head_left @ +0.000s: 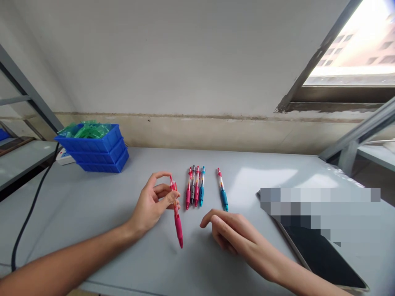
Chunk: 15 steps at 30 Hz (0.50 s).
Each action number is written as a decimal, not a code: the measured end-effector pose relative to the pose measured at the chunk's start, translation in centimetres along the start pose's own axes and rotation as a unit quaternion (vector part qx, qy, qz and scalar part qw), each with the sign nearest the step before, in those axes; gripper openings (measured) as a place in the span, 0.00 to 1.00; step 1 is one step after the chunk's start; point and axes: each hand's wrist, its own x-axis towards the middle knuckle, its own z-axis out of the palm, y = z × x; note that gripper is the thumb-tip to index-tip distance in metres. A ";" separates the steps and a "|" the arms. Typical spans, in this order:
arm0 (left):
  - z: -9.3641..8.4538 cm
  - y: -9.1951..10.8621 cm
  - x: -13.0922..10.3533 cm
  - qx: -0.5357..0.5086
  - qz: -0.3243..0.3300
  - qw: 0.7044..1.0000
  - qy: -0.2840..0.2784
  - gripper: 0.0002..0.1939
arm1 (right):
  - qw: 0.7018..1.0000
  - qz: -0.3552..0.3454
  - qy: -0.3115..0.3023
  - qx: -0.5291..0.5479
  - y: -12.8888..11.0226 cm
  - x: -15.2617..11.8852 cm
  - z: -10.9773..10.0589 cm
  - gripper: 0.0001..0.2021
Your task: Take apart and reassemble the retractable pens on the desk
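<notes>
My left hand (154,200) pinches a pink retractable pen (178,224) above the table, its tip pointing down and the index finger resting on the push button at the top. Over the tabletop, my right hand (233,232) is held with its index finger bent forward and the other fingers loosely curled; no object shows in it. Between and beyond the hands several pens lie side by side: a pink one (188,193), a black one (193,191), another pink one (197,191) and a teal one (201,192). Apart to their right lies a pen with red top and teal grip (224,195).
Stacked blue bins (106,158) with green plastic bags (94,130) stand at the back left. A black cable (33,205) runs down the left side. At right, a dark flat device (327,255) lies on the grey table (138,267), partly blurred out. A wall (185,131) rises behind.
</notes>
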 end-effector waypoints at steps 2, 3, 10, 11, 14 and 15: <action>0.0 0.0 0.0 0.003 0.000 1.000 -0.004 0.18 | 1.000 0.000 0.000 -0.001 0.0 0.0 0.0 0.22; 0.0 0.0 0.0 0.004 -0.001 1.000 -0.005 0.17 | 1.000 0.000 0.000 -0.003 0.1 0.0 0.0 0.22; 0.1 0.1 -0.1 0.000 -0.002 1.000 0.014 0.17 | 1.000 0.001 -0.001 -0.010 0.3 -0.1 0.0 0.22; 0.1 0.1 -0.1 0.000 -0.003 1.000 0.013 0.17 | 1.000 0.001 0.001 -0.011 0.3 -0.1 0.0 0.23; 0.0 0.1 -0.1 -0.011 -0.005 1.000 0.012 0.19 | 1.000 0.003 0.001 -0.015 0.3 -0.1 0.0 0.23; 0.0 0.2 0.0 -0.015 -0.006 1.000 0.014 0.20 | 1.000 0.004 0.001 -0.015 0.3 -0.1 0.0 0.23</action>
